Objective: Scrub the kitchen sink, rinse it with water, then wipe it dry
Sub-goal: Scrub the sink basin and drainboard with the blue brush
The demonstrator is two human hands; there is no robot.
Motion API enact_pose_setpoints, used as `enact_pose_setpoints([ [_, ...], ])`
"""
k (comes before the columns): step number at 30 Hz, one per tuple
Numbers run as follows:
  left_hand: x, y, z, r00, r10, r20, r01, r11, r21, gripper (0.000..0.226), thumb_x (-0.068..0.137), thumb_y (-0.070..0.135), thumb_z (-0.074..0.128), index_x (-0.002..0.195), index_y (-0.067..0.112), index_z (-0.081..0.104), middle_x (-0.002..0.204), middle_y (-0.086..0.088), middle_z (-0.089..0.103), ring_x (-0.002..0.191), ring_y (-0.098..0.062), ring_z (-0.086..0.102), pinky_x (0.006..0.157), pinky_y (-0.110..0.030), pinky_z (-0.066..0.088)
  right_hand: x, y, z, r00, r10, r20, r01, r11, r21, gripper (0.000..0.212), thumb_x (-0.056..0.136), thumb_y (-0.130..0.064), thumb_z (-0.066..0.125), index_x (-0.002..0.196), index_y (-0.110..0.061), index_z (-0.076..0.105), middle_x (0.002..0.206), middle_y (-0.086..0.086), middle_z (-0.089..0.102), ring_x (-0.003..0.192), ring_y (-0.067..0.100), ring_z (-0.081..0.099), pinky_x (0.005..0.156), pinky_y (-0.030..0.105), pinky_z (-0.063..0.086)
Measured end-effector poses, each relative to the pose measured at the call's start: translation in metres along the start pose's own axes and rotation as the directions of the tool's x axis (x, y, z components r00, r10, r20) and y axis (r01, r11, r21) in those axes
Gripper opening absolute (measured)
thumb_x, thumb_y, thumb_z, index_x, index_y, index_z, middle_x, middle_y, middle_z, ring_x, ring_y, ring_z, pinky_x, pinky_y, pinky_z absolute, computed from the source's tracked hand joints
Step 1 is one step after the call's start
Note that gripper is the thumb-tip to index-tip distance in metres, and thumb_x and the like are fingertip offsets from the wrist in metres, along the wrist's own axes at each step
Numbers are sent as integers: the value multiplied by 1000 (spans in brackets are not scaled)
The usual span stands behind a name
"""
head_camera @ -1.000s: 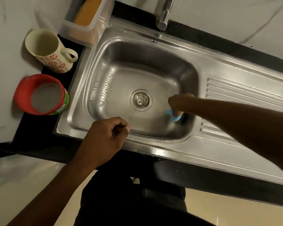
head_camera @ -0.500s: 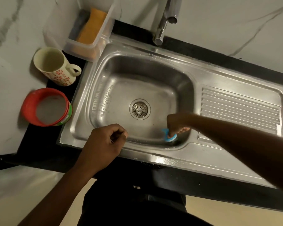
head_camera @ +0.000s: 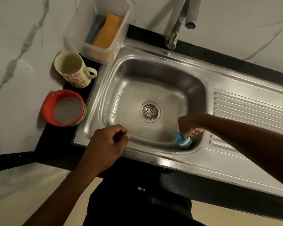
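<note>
While the right hand [head_camera: 190,126] clamps its fingers on the small blue round scrubber [head_camera: 182,141] in the shiny steel sink [head_camera: 153,75], right of the round metal drain [head_camera: 149,112], wet fingers may slip off. The left hand [head_camera: 108,144] is curled, holding nothing.

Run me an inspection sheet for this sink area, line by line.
Surface: steel sink, droplets on its rim; black counter around it.
Job's things: blue scrubber pressed into the basin's near right corner; tap, no water running.
Clutter: flowered mug, red tub, clear box holding an orange sponge, all at the sink's left.
Grippers: right hand grips the scrubber; left hand curled, holding nothing, at the front rim.
Cables: nothing seen.
Surroundings: marble wall behind.
</note>
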State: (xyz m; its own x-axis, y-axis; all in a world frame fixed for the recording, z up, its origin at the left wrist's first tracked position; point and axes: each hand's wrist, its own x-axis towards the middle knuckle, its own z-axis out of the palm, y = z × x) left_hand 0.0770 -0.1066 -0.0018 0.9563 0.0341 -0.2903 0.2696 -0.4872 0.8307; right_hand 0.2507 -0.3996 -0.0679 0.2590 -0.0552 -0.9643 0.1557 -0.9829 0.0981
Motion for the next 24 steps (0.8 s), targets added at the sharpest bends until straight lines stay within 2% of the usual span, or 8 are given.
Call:
enact_pose_setpoints([
  [2,-4,0,-1,1000,-1,8,1,1000,4,13,98,24,71,87,30,73,77,18,72,76,-6,72,69,-14,53,11,-12,12,998,-39,-52,38,999,-14,19,91,-18,78,93,-1,72,70,3,65,53,13,54,45,20,40],
  [6,-5,-1,-8,999,5,-36,-4,1000,8,14,98,22,71,86,28,74,77,15,72,79,-8,71,69,-12,51,32,-26,50,965,-123,-231,101,989,-105,47,93,-28,74,128,-1,60,119,12,70,88,21,61,71,27,47],
  [11,-1,-9,-24,998,0,-70,-1,1000,-9,9,98,20,71,93,25,76,82,15,74,84,-6,72,75,-16,56,8,-7,31,986,-115,-118,148,932,332,30,88,-18,80,105,6,73,72,7,62,48,11,47,45,23,36],
  [14,0,-12,-30,995,-10,-94,9,1000,-18,10,98,21,70,91,25,75,80,14,74,83,-7,72,74,-17,56,-24,-14,13,959,-246,-137,281,867,412,28,93,-25,77,113,-4,77,69,6,58,47,10,43,45,24,34],
  [16,-1,-15,-32,994,-28,-102,25,999,-30,11,98,22,70,90,26,75,81,14,74,83,-6,72,75,-19,56,-44,-33,1,890,-341,-303,439,821,365,28,95,-27,77,117,-11,76,69,5,63,46,7,48,45,22,39],
  [19,-5,-22,-35,992,-45,-115,42,999,-28,10,98,22,70,90,25,75,81,13,74,82,-6,72,75,-23,58,-77,-77,-16,663,-460,-590,656,737,163,31,95,-38,74,120,-20,76,68,-13,68,55,-1,61,57,13,44],
  [22,-10,-30,-39,987,-77,-141,72,996,-44,7,97,21,71,92,21,76,81,11,75,82,-6,72,76,-20,57,-109,-129,-28,490,-553,-674,780,624,55,34,101,-42,66,130,-26,71,66,-36,63,61,-10,60,58,8,42],
  [24,-13,-35,-43,983,-80,-163,77,997,-23,9,98,20,69,90,19,75,81,10,74,82,-6,72,74,-15,54,-122,-166,-33,401,-602,-691,824,566,-15,38,103,-44,61,136,-26,67,81,-29,67,65,-9,60,60,7,40],
])
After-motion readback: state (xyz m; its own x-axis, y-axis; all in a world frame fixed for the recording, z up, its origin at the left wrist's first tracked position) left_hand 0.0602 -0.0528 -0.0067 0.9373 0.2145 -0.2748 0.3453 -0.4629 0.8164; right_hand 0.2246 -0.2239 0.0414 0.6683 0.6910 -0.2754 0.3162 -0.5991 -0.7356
